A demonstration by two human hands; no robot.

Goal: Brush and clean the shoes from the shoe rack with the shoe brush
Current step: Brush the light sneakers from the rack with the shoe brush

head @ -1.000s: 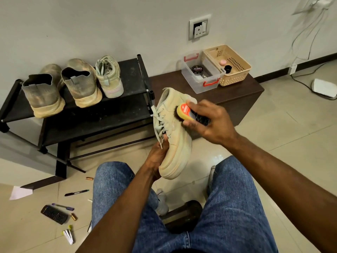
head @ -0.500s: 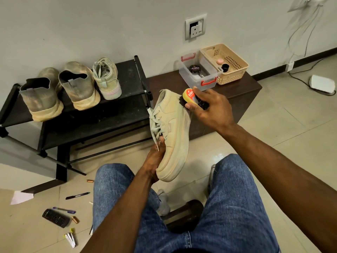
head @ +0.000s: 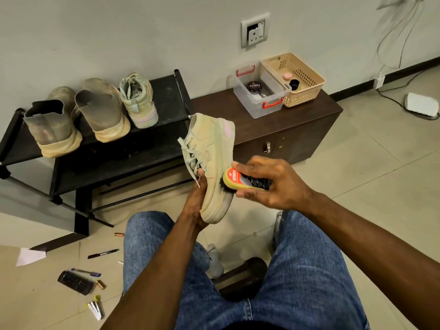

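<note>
Seated view over the knees toward a black shoe rack (head: 152, 144), on whose top shelf three dusty shoes remain: a pair of grey slip-ons (head: 78, 117) and one pale green sneaker (head: 139, 101). To its right a low dark counter (head: 297, 122) carries a clear box (head: 256, 108) and a beige basket (head: 307, 91). The matching pale sneaker (head: 209, 160) is held upright between rack and knees, heel uppermost, toe pointing down. It is gripped near the toe and laces by the left hand (head: 194, 203), whose fingers are curled round it from below. The shoe brush (head: 240, 181) is pinched lengthwise in the right hand (head: 273, 184), fingers along its far edge and thumb on the near edge, dark bristles touching the sneaker's side wall just above the sole. Half a second ago the brush lay high at the heel collar; it has since been drawn down to the forefoot, so one full stroke along this side appears complete. The shoe in hand is judged partly brushed, with three shoes not yet taken up.
</note>
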